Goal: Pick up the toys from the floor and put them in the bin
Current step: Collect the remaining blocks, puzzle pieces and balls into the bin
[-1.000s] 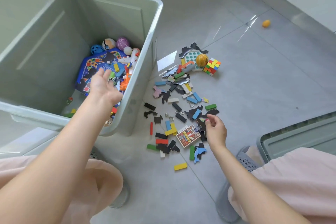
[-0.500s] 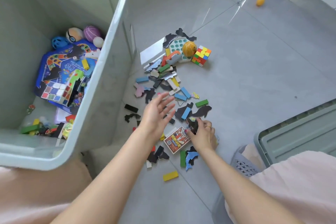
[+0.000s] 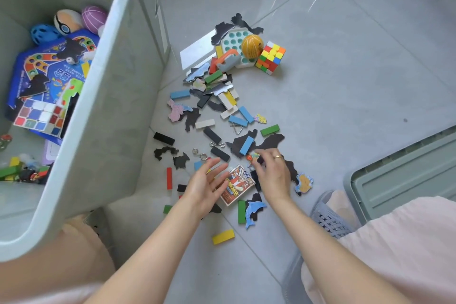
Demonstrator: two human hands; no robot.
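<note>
left hand (image 3: 204,186): my fingers spread, holding nothing, over the red card box (image 3: 237,186)
right hand (image 3: 272,175): my fingers curl on small colourful pieces (image 3: 253,157)
toys: scattered on grey tiled floor (image 3: 345,81) beside pale green plastic bin (image 3: 103,118)

bin (image 3: 103,116) left | toys (image 3: 222,106) on floor (image 3: 345,81) right of it (cube (image 3: 270,57) farthest)
</note>
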